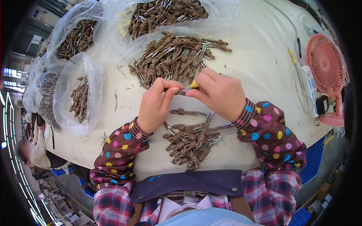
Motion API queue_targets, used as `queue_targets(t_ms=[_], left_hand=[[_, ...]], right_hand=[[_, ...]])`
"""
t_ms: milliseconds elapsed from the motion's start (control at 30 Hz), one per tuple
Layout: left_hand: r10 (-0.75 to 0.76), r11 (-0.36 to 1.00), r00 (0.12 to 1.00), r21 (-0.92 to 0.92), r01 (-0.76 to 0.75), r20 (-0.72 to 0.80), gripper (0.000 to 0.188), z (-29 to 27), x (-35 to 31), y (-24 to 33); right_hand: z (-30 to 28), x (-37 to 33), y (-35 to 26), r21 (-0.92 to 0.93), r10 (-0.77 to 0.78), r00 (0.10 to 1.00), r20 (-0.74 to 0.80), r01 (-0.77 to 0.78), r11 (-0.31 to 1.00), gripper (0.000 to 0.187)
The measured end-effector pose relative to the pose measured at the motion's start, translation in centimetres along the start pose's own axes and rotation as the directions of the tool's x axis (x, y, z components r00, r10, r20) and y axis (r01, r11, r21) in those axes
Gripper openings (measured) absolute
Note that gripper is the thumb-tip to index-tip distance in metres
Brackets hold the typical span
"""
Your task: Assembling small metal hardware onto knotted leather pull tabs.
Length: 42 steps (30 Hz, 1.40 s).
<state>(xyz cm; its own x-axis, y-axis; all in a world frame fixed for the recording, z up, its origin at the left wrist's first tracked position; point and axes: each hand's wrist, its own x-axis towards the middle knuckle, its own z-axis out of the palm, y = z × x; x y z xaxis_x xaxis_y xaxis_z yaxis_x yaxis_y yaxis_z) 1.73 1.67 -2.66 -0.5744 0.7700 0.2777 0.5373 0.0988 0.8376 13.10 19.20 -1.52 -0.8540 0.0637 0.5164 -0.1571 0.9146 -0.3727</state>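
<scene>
A brown knotted cord (181,92) with a metal tip is stretched between my two hands, above the table. My left hand (154,104) pinches one end between thumb and fingers. My right hand (223,92) is closed on a small yellow-handled tool (194,84) and presses against the cord's other end; the tool's working part is mostly hidden by the fingers. Just beyond my hands lies a large heap of knotted brown cords (169,56) with silvery tips. Closer to me, below my wrists, is a smaller pile of similar cords (192,145).
Clear plastic bags (96,100) with more brown cords stand at the left and far side. On the right are a pink fan (325,62), a white power strip (310,88), cables and a yellow-tipped tool (292,56). Another person (37,150) is at the far left.
</scene>
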Motion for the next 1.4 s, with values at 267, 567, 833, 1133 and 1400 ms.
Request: queue_targets(t_ms=[267,567,833,1133,1400], left_hand=[[-0.013,0.997,0.998,-0.075,0.018,0.065,0.009,-0.9,0.3,-0.6],[0.299,0.749,0.944,0.579,-0.322,0.139,0.025,1.2,3.9,0.5],[0.259,0.565,0.954,0.778,-0.276,0.15,0.024,1.8,3.9,0.5],[-0.246,0.958,0.957,0.191,0.216,0.153,0.021,-2.8,1.5,2.3],[-0.222,0.975,0.961,0.045,0.218,0.164,0.018,-2.1,1.0,2.1]], right_hand=[[-0.4,-0.4,0.5,0.425,0.292,0.898,0.329,-0.417,0.803,0.033],[-0.7,-1.7,-0.7,0.484,-0.072,0.904,0.422,-0.157,0.861,0.029],[-1.2,-0.1,2.6,0.462,0.359,0.915,0.185,-0.403,0.79,0.021],[-0.5,0.1,1.2,0.438,0.14,0.989,-0.052,-0.103,0.893,0.027],[-0.1,-0.4,0.5,0.362,0.189,0.981,0.052,-0.195,0.912,0.017]])
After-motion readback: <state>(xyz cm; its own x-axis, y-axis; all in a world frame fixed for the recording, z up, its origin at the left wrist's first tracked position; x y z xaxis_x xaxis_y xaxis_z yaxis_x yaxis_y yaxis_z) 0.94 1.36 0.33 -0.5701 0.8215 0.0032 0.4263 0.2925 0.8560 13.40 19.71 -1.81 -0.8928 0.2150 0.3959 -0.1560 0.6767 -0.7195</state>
